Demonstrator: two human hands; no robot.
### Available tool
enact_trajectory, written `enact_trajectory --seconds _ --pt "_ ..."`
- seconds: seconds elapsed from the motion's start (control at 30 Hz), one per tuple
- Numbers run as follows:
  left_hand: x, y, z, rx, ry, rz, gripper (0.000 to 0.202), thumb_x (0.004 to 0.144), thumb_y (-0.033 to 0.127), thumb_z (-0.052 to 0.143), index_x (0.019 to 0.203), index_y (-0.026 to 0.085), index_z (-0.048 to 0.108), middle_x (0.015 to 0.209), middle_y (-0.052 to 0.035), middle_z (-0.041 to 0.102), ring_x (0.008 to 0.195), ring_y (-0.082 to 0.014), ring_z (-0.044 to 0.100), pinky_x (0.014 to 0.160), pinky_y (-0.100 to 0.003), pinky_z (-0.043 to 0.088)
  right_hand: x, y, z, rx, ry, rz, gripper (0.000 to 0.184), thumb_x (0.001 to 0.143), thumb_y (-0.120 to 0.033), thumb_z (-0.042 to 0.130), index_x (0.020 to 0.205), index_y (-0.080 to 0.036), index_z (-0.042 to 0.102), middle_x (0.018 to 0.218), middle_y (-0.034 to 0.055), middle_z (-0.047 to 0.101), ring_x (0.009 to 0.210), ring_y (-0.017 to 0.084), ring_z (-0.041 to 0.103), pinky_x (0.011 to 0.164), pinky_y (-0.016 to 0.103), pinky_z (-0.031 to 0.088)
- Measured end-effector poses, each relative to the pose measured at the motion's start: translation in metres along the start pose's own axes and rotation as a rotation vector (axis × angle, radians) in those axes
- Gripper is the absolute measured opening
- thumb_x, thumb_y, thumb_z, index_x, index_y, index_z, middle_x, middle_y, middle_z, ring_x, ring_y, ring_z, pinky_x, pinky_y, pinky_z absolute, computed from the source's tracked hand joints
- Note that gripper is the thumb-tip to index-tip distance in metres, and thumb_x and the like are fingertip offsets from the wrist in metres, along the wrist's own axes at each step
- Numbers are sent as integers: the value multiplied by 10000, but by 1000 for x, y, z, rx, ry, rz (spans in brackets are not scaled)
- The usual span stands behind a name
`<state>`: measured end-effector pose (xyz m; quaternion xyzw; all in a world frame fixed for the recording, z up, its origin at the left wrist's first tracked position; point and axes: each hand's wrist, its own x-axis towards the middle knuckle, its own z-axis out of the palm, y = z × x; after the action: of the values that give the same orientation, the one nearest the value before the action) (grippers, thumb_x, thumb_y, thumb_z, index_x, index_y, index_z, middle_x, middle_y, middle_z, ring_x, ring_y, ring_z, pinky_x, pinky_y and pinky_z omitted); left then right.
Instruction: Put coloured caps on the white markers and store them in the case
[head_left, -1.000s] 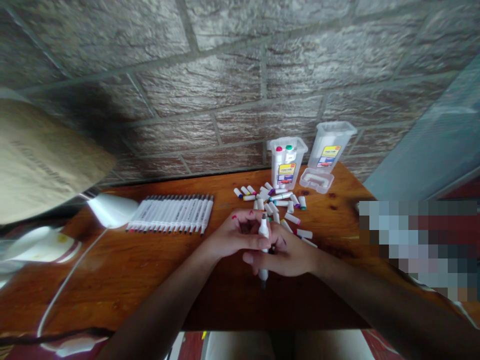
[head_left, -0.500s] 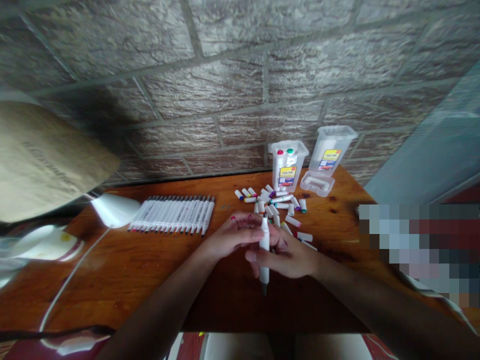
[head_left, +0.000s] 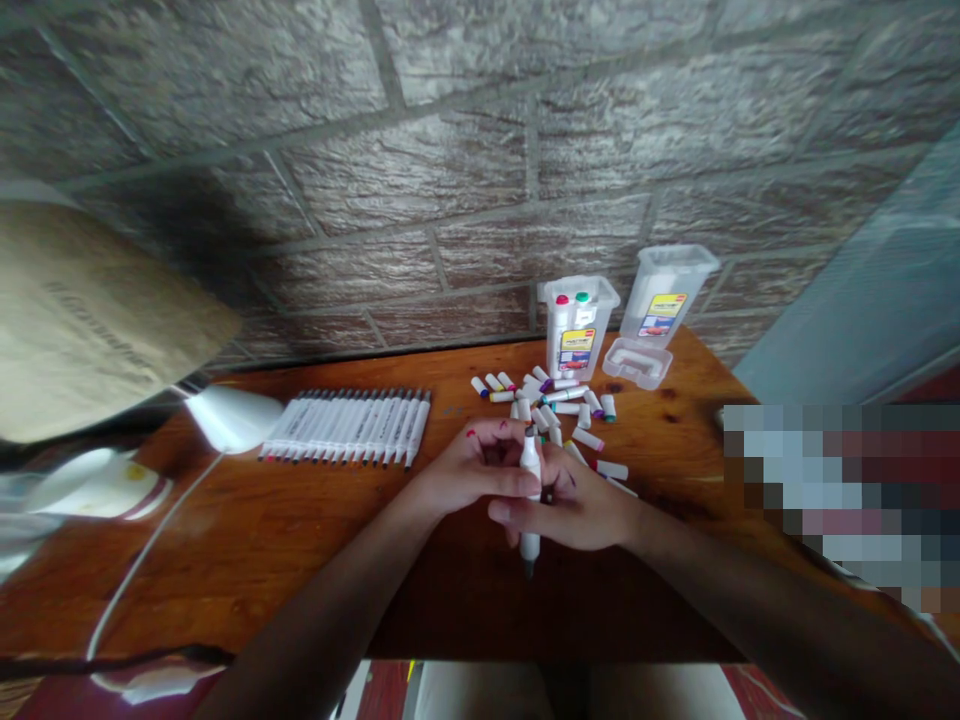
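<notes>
A white double-ended marker (head_left: 530, 458) stands nearly upright between my hands, over the front of the wooden table. Its top end and its bottom end both look dark. My left hand (head_left: 476, 472) pinches the upper barrel from the left, thumb in front. From the right, my right hand (head_left: 589, 508) grips the barrel lower down, its thumb across the front. Small red ink marks show on the left hand. Just beyond the hands lie several loose white caps (head_left: 589, 439) with coloured ends. To the left, a neat row of white markers (head_left: 345, 428) lies side by side, dark tips showing.
A clear plastic case (head_left: 581, 300) with a few markers inside stands near the brick wall. Beside it is a second clear case (head_left: 667, 290), its lid open. A lamp (head_left: 97, 320), a paper cup (head_left: 97, 487) and a white cable (head_left: 146, 560) occupy the left.
The marker's upper end looked white before and now shows a dark tip. My left thumb has slid slightly down and right along the barrel; the marker sits a little higher.
</notes>
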<state>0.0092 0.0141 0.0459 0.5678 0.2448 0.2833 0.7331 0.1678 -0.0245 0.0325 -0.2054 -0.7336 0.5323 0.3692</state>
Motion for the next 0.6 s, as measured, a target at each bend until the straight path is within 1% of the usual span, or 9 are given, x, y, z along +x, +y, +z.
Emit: enact_trajectory --seconds 0.1,0.23,0.37,0.47,0.6 --pt "0 0 0 -6 -9 9 476 531 470 901 745 128 648 593 29 559 513 -72 492 501 -187 389 0 1 0 4 3 -18 388 940 -362 595 644 -118 657 550 5 612 504 70 532 497 164 427" --pt "0 0 0 -23 -30 35 443 565 447 893 757 128 653 607 26 569 528 -73 502 533 -193 407 0 0 0 9 -3 -8 391 938 -373 599 643 -123 658 555 9 620 511 77 542 501 172 429" --pt "-1 -1 -2 -4 -42 19 466 564 473 889 767 127 651 628 15 583 543 -86 524 527 -200 408 0 -1 0 21 5 -9 365 933 -348 606 650 -123 658 558 5 620 505 75 537 500 172 433" --pt "0 -1 -2 10 -26 11 490 545 499 889 757 127 651 615 18 577 538 -89 525 531 -208 413 1 0 0 1 5 -16 353 933 -320 601 649 -120 660 556 4 619 507 71 538 496 164 425" --pt "0 0 0 18 11 35 484 523 488 901 720 125 649 595 23 569 540 -84 526 544 -201 425 1 0 -1 -3 -2 -26 344 926 -322 612 652 -121 663 564 4 618 521 71 546 509 161 433"
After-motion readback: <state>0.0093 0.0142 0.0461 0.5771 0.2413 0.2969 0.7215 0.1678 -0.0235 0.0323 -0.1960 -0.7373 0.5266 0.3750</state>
